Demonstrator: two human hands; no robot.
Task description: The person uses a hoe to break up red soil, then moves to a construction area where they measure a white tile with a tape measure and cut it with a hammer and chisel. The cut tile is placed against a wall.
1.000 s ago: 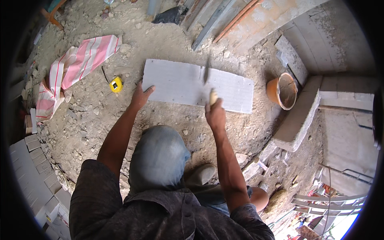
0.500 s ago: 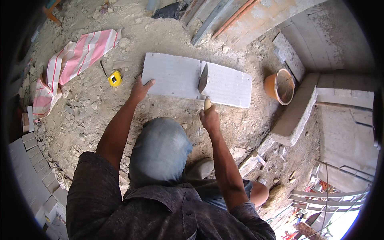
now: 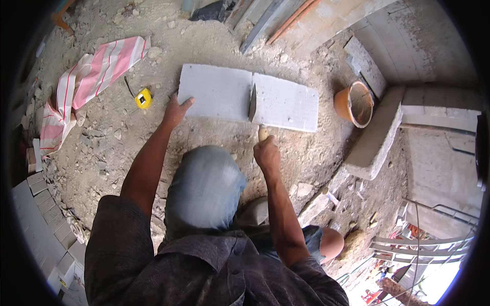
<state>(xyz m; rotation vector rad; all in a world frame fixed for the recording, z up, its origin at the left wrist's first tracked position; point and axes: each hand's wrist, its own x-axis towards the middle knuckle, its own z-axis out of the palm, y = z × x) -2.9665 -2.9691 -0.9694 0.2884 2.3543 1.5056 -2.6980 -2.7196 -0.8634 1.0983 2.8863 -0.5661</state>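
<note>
Two light grey block pieces, a left piece (image 3: pixel 217 92) and a right piece (image 3: pixel 287 102), lie end to end on the dirt ahead of me, with a narrow seam between them. My left hand (image 3: pixel 176 109) grips the near left corner of the left piece, thumb over its top and fingers along its end. In my right hand (image 3: pixel 267 153) is the pale wooden handle of a trowel (image 3: pixel 263 133), closed in my fingers. The trowel's blade stands nearly edge-on at the seam, so little of its face shows.
Left of the blocks lie a yellow tape measure (image 3: pixel 143 98) and a pink-and-white striped sheet (image 3: pixel 94 79). An orange bucket (image 3: pixel 347 104) stands to the right, beside a long concrete slab (image 3: pixel 375 137). Boards (image 3: pixel 265 25) lean at the back. Rubble covers the ground.
The trowel blade has turned more edge-on and shifted slightly left against the seam. My right hand has moved a little with it; my left hand keeps its grip.
</note>
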